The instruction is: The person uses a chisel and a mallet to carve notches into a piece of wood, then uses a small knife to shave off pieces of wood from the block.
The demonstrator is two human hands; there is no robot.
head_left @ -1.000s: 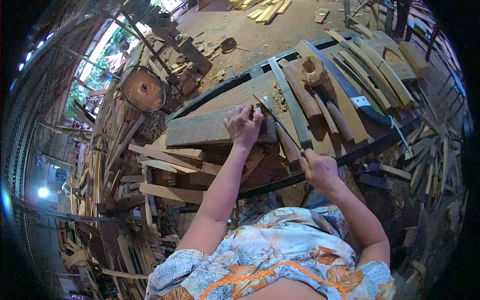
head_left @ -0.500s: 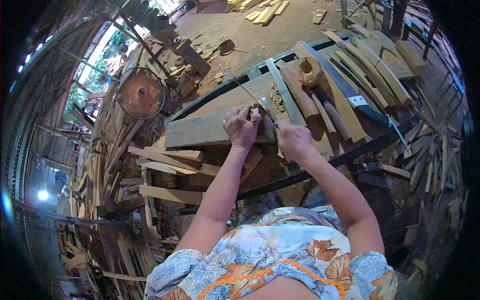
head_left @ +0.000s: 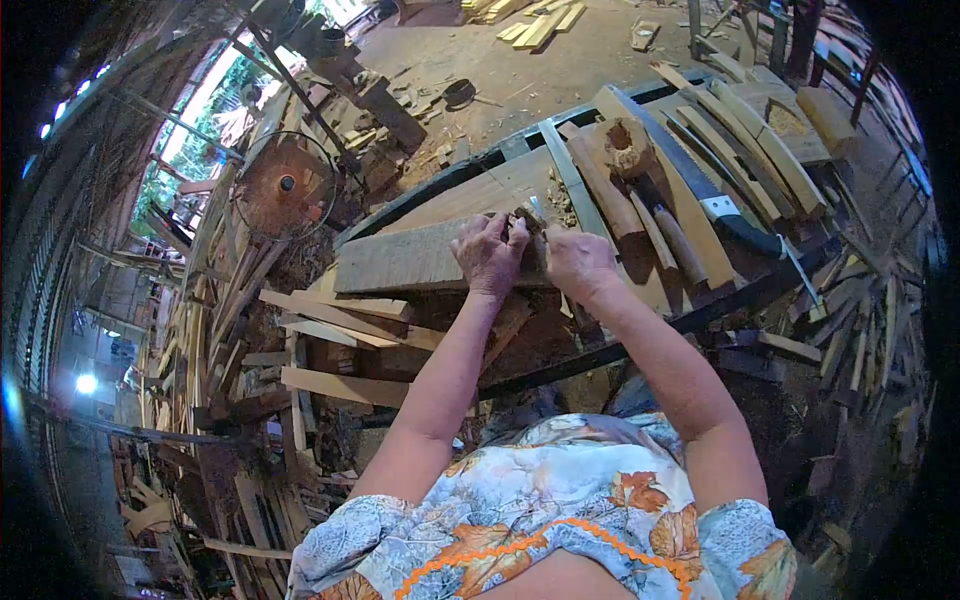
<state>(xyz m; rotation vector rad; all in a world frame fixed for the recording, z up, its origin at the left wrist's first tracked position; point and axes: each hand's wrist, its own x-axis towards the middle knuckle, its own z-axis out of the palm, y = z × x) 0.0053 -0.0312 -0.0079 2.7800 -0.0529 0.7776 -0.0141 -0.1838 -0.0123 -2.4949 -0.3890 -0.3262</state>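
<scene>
My left hand (head_left: pixel 490 252) rests at the right end of a thick grey wooden block (head_left: pixel 400 260), its fingers closed round a small dark piece (head_left: pixel 526 216) too small to make out. Just to the right, my right hand (head_left: pixel 578 262) is in a fist against that piece; a thin tool was visible in it earlier, but its handle is now hidden by the fingers. Wood shavings (head_left: pixel 560 200) lie beyond the hands. A flat metal-like strip (head_left: pixel 578 185) runs past them on the bench.
On the bench's right lie a handsaw (head_left: pixel 690 170), a hollowed wooden piece (head_left: pixel 625 146), a round wooden handle (head_left: pixel 680 243) and curved slats (head_left: pixel 770 150). Loose boards (head_left: pixel 345 388) stick out at the left front. A round disc (head_left: pixel 287 184) stands at the left.
My right hand has moved slightly left and up, closer to my left hand. The long thin blade seen above the hands before no longer shows clearly.
</scene>
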